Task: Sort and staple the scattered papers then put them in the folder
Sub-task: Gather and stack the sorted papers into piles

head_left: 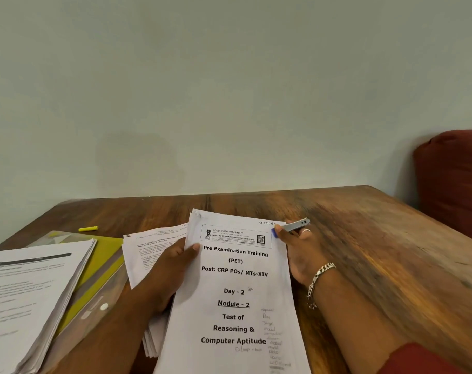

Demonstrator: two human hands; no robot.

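Fingers (187, 252) of the left hand (167, 273) are curled round the paper stack (237, 292), headed "Pre Examination Training (PET)", above the table (364, 238); a stapler (294, 225) is gripped by the right hand (299, 252) at its top corner.

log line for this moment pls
left hand holds PET packet | right hand holds stapler at top right corner | folder left, under stack

Your table (364, 225) at right of frame is glossy streaked wood; the papers (235, 292) matt white; stapler (297, 225) shiny metal; folder (105, 255) at left translucent yellow plastic.
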